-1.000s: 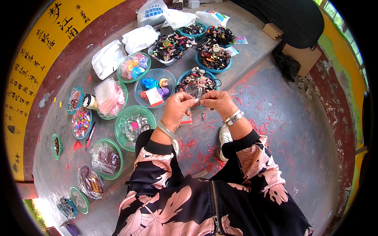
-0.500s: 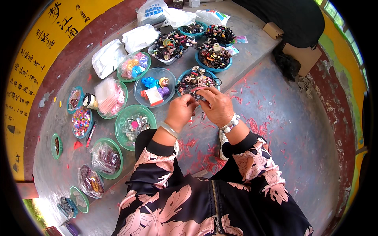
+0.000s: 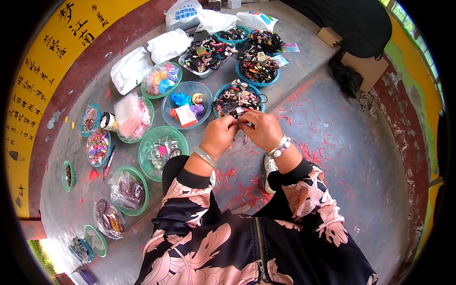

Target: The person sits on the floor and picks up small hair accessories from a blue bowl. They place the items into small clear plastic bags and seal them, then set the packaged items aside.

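Evidently a small hair accessory [image 3: 241,121], too small to identify further, sits pinched between both hands, left hand [image 3: 219,136] and right hand [image 3: 262,130] fingertips pressed on it, just in front of the blue bowl [image 3: 237,97] of dark clips. Steady, close fingertip work seems best. Bowls crowd the concrete floor [image 3: 342,156] leftward; rightward lies open room.
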The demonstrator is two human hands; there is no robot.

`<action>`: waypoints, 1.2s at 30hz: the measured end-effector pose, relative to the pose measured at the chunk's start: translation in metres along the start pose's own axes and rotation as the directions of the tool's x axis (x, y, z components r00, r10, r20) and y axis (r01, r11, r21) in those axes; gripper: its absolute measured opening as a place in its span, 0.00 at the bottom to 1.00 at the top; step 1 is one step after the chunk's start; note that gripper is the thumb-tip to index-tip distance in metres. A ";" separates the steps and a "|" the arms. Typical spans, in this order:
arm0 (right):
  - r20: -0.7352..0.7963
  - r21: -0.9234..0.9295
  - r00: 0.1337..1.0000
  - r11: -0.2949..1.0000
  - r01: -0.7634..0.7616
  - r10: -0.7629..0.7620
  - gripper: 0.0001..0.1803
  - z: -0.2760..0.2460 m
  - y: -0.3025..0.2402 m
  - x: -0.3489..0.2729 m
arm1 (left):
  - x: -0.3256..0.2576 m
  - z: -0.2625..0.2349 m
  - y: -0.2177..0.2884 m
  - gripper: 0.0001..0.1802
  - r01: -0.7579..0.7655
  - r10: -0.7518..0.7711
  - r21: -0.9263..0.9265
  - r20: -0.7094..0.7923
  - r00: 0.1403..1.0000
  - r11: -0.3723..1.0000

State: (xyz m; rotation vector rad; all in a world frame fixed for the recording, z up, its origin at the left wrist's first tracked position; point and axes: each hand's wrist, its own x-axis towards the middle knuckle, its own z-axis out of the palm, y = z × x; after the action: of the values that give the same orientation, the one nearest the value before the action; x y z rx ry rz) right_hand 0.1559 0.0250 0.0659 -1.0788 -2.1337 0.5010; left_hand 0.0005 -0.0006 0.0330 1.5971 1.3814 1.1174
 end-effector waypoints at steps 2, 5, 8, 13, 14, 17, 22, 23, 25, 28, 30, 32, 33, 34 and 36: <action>0.020 -0.013 1.000 1.000 0.013 -0.013 0.05 0.000 0.003 0.000 | -0.001 0.002 0.001 0.06 -0.011 0.011 0.032 0.006 1.000 0.999; -0.001 -0.019 0.999 0.999 0.043 -0.043 0.05 0.001 0.008 -0.002 | -0.002 0.002 0.011 0.07 0.055 -0.055 -0.007 0.072 0.996 0.998; 0.014 -0.015 0.999 0.999 0.037 -0.037 0.05 0.001 0.006 -0.002 | -0.003 0.008 0.001 0.09 0.116 -0.098 -0.194 0.100 0.990 0.974; -0.029 0.001 0.998 0.998 0.061 -0.060 0.04 0.002 0.010 -0.003 | -0.002 0.007 -0.006 0.10 0.173 -0.154 -0.137 0.140 0.978 0.975; -0.036 0.027 0.999 0.999 0.040 -0.039 0.04 0.001 0.009 -0.002 | -0.002 0.006 -0.008 0.10 0.176 -0.157 -0.125 0.143 0.977 0.977; -0.087 0.072 0.996 0.997 0.015 -0.008 0.05 0.000 0.011 -0.001 | -0.001 0.004 -0.009 0.09 0.133 -0.127 -0.043 0.115 0.985 0.990; -0.052 0.231 0.987 0.963 -0.138 0.153 0.04 -0.001 0.011 -0.001 | 0.004 0.003 -0.028 0.09 0.120 -0.111 -0.077 0.108 0.988 0.990; -0.030 0.258 0.983 0.951 -0.169 0.182 0.04 -0.002 0.012 -0.001 | 0.003 -0.002 -0.019 0.09 0.184 -0.173 -0.066 0.140 0.975 0.981; -0.008 0.263 0.981 0.947 -0.183 0.192 0.04 -0.004 0.013 -0.001 | 0.003 -0.004 -0.014 0.09 0.196 -0.189 -0.044 0.131 0.973 0.980; -0.012 0.196 0.991 0.972 -0.127 0.132 0.04 -0.008 0.013 -0.001 | 0.002 -0.004 -0.018 0.09 0.145 -0.140 -0.045 0.097 0.985 0.988; -0.017 0.149 0.996 0.985 -0.084 0.087 0.04 -0.008 0.013 -0.001 | 0.001 -0.004 -0.020 0.10 0.122 -0.117 -0.059 0.088 0.989 0.991; -0.014 0.145 0.998 0.987 -0.065 0.067 0.04 -0.009 0.014 -0.002 | 0.002 -0.005 -0.018 0.10 0.136 -0.127 -0.078 0.103 0.987 0.988; -0.012 0.143 0.998 0.988 -0.055 0.057 0.04 -0.010 0.014 -0.002 | 0.002 -0.005 -0.016 0.10 0.133 -0.125 -0.052 0.123 0.984 0.990; 0.030 0.166 0.997 0.983 -0.080 0.076 0.04 -0.010 0.016 -0.002 | 0.002 -0.007 -0.012 0.10 0.129 -0.124 -0.027 0.143 0.982 0.991; 0.116 0.208 0.987 0.969 -0.134 0.111 0.05 -0.010 0.023 -0.003 | 0.001 -0.008 -0.010 0.09 0.138 -0.127 -0.056 0.170 0.977 0.989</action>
State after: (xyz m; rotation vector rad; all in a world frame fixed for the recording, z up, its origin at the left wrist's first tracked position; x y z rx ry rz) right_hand 0.1771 0.0360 0.0580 -1.0850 -2.0518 0.8440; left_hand -0.0103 0.0024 0.0265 1.4918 1.3059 0.9208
